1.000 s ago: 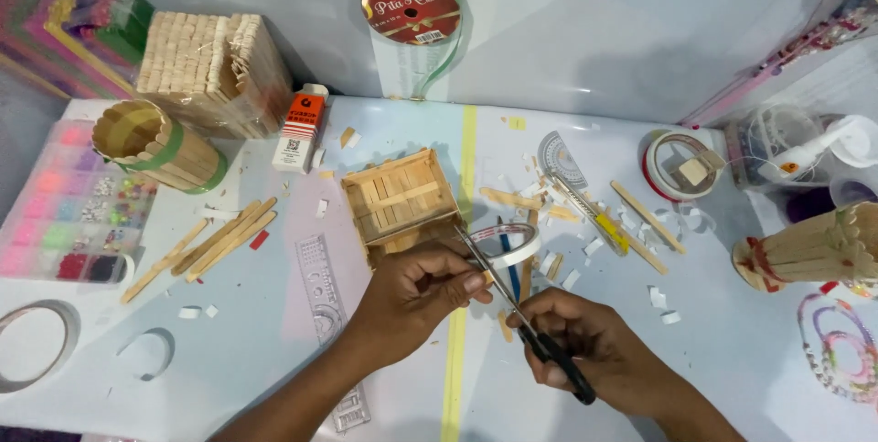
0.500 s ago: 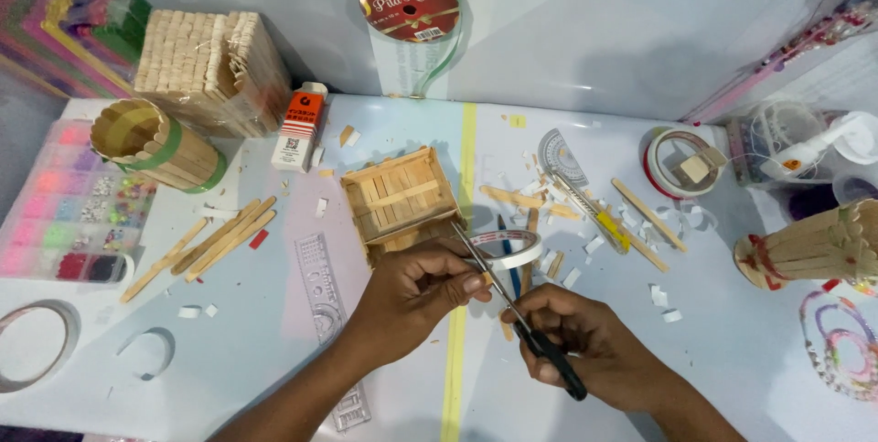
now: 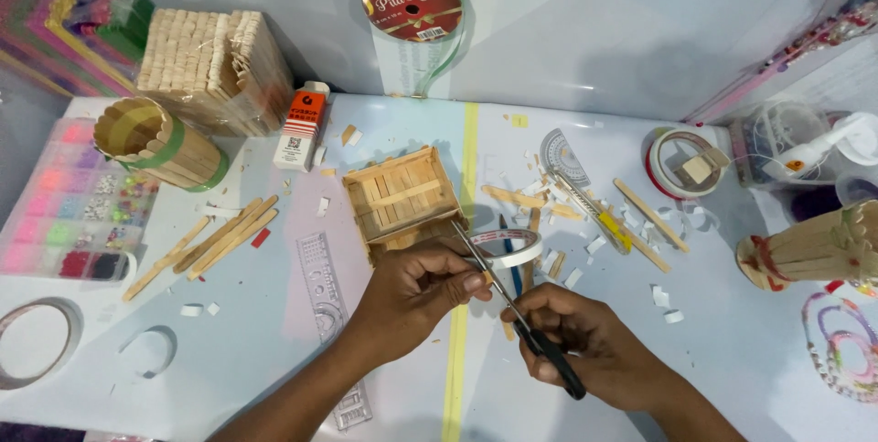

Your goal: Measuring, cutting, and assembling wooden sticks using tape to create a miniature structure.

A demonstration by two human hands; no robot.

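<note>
My right hand [image 3: 594, 346] grips the black handles of a pair of scissors [image 3: 485, 268], whose metal blades point up and left toward a small open box made of craft sticks [image 3: 402, 195]. My left hand [image 3: 416, 291] is pinched shut right against the blades, on a small piece that its fingers mostly hide. Both hands hover low over the white table, just in front of the box. A roll of white tape [image 3: 519, 245] lies just behind the blades.
Loose craft sticks [image 3: 219, 236] and a clear ruler [image 3: 320, 268] lie left. Behind them are a stick-built block [image 3: 206, 63], a round stick cup [image 3: 155, 140], an orange glue bottle [image 3: 300, 122] and a bead organiser [image 3: 64, 213]. A yellow cutter [image 3: 594, 213], tape ring [image 3: 681, 163] and stick vase [image 3: 814, 245] lie right.
Both hands and the scissors have drifted slightly to the right; the grip looks the same.
</note>
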